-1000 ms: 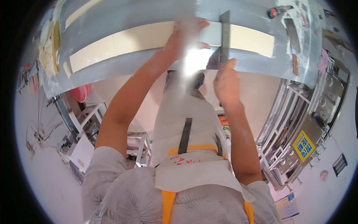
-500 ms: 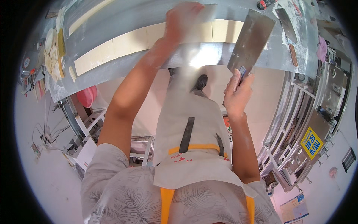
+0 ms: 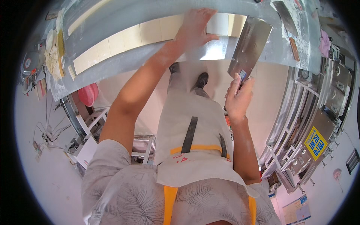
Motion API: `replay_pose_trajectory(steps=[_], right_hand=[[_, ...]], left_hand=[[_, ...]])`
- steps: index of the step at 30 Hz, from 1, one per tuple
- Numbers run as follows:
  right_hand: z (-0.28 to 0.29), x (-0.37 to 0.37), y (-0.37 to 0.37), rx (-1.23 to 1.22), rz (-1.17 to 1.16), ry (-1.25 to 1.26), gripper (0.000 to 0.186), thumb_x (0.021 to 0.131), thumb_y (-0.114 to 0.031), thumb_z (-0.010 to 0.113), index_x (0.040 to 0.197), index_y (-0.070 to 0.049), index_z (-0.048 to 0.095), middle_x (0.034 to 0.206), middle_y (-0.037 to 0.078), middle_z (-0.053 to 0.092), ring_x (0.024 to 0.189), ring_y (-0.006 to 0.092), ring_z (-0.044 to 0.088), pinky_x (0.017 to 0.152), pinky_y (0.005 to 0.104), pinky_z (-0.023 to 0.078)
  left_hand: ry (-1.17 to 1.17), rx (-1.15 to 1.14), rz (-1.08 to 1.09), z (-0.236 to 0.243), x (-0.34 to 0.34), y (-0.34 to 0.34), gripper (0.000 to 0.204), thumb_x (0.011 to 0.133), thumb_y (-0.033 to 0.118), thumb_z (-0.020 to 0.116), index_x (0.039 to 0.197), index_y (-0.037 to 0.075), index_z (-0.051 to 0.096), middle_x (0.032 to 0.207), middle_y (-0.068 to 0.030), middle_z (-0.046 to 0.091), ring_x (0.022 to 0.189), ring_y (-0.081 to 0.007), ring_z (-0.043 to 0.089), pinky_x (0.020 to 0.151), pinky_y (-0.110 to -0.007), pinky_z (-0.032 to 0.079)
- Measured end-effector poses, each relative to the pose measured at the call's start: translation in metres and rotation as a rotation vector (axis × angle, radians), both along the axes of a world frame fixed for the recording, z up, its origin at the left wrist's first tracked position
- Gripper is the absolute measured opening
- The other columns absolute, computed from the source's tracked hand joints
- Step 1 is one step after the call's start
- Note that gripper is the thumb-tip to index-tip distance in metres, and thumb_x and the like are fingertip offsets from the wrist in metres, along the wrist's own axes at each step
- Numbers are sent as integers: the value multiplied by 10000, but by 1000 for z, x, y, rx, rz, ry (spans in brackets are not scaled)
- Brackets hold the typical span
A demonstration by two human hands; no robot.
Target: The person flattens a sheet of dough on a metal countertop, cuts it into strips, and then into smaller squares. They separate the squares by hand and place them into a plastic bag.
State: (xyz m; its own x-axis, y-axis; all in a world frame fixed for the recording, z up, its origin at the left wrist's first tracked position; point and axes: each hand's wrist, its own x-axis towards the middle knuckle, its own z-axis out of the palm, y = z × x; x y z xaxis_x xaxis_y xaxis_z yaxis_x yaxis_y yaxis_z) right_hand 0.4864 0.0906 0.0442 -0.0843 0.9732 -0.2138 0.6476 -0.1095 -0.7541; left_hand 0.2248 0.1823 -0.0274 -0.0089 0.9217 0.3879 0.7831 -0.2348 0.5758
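Here's my right hand [image 3: 239,99], fingers wrapped tight round the handle of the cleaver [image 3: 250,45], blade up at a slant, clear of my fist, its upper part crossing the view of the strip's right end. Is the edge touching anything? Can't tell from this angle. Over at my left hand [image 3: 195,29], it's all spread: fingers reaching out, thumb stuck wide, nothing I can see in the grip. It's blurred, and whether the fingertips rest on anything, I can't say.

And the dough [image 3: 131,37]? Pale and flat, one long strip along the near side of the table [image 3: 112,66], running out from under my left hand toward the left. Thin lines cross it, piece after piece, lying edge to edge. Right of my thumb, a bluish gap, bare tabletop by the look of it, then another pale piece running up to the blade. A second strip [image 3: 89,15] lies further back, upper left; a spare knife [image 3: 285,18] lies off to the right.

So I'd call this cutting and parting the pieces, with the left hand guiding while the cleaver waits. The next cut, I judge, calls for a blade squared across the strip, a light steadying left hand, and that thumb tucked well away from the edge.
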Motion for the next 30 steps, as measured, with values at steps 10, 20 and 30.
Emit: replay_pose_trajectory(steps=[10, 20, 30], right_hand=[[-2, 1, 14, 115, 123, -43, 248, 1145, -230, 512, 1016, -30, 440, 637, 36, 562, 492, 118, 566, 470, 312, 458], [11, -11, 44, 42, 204, -112, 212, 1109, -157, 548, 1047, 8, 429, 754, 299, 627, 718, 540, 646, 578, 523, 479], [20, -30, 74, 69, 301, -277, 224, 1103, -151, 537, 1058, 13, 392, 710, 319, 634, 729, 561, 643, 614, 590, 473]], left_hand=[[-52, -25, 56, -3, 2, 0, 915, 730, 410, 938, 1503, 141, 529, 1423, -124, 596, 1347, -342, 508, 1169, -513, 318], [-66, -57, 53, -5, 1, -2, 892, 737, 420, 931, 1493, 158, 537, 1437, -117, 591, 1374, -349, 492, 1203, -519, 313], [-105, -73, 59, -6, 0, -2, 867, 735, 416, 932, 1470, 147, 558, 1445, -107, 596, 1369, -346, 497, 1197, -515, 327]])
